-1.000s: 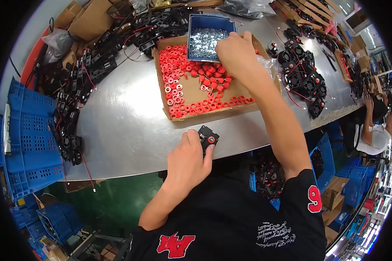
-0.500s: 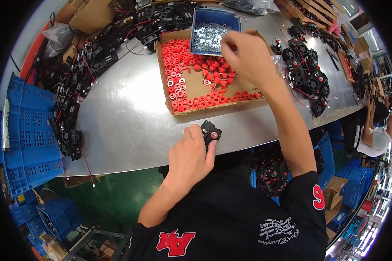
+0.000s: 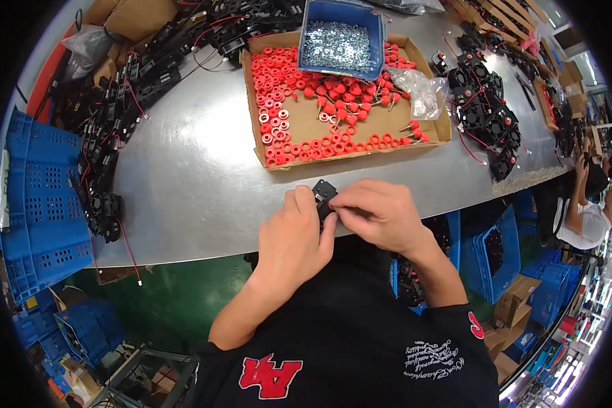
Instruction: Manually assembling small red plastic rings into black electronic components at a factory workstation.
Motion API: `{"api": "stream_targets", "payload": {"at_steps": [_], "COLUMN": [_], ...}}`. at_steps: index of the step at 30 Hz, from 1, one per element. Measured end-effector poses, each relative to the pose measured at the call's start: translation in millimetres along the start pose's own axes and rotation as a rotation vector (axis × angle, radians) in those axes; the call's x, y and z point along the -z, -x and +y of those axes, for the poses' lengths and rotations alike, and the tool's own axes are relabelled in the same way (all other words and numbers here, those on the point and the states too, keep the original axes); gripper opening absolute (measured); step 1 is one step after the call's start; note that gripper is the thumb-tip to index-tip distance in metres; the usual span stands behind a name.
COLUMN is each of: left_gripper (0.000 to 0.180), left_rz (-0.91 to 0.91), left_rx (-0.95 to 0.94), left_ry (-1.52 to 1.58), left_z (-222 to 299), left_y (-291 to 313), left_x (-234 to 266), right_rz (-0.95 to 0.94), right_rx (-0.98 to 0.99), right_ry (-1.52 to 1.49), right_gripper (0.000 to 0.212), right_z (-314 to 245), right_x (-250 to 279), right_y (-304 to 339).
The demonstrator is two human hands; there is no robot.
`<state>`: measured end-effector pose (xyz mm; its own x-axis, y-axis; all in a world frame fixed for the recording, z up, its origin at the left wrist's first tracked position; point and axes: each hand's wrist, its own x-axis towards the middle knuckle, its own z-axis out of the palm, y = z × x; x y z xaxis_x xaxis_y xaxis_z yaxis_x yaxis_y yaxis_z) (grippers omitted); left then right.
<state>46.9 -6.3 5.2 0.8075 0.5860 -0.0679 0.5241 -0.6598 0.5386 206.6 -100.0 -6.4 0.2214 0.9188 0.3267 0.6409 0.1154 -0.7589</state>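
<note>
My left hand (image 3: 289, 239) is closed around a small black plastic part (image 3: 325, 191), just above the table's near edge. My right hand (image 3: 382, 216) has its thumb and fingertips pinched together at the red piece on that part; whatever is between them is hidden. Beyond both hands lies a shallow cardboard tray (image 3: 387, 117) with red rings (image 3: 279, 68) along its left and near sides and red knobs with metal stems (image 3: 350, 109) heaped in the middle. A blue bin (image 3: 381, 44) full of small shiny metal pieces (image 3: 336, 46) rests on the tray's far part.
Black fan assemblies with red wires (image 3: 479, 109) crowd the table's right. More black parts (image 3: 102, 204) line its left edge, beside a blue crate (image 3: 47, 197). A clear plastic bag (image 3: 425, 95) lies in the tray. Another person (image 3: 587, 217) is at the far right.
My right hand has come back from the blue bin to the black part and now pinches at its red piece. My left hand keeps hold of the part.
</note>
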Motion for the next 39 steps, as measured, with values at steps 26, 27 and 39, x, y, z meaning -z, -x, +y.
{"api": "stream_targets", "payload": {"at_steps": [26,27,39], "left_gripper": [0.036,0.036,0.038], "left_rz": [-0.003,-0.001,-0.026], "left_rx": [-0.007,-0.007,-0.006], "left_ry": [-0.014,-0.017,-0.028], "left_z": [1,0,2], "left_y": [0,0,0], "left_x": [1,1,1], "right_rz": [-0.454,-0.465,-0.431], "right_rx": [0.272,0.285,0.247], "right_ry": [0.536,0.546,0.477], "right_gripper": [0.017,0.014,0.012], "right_z": [-22,-22,-23], "right_x": [25,25,19], "right_y": [-22,-24,-23]}}
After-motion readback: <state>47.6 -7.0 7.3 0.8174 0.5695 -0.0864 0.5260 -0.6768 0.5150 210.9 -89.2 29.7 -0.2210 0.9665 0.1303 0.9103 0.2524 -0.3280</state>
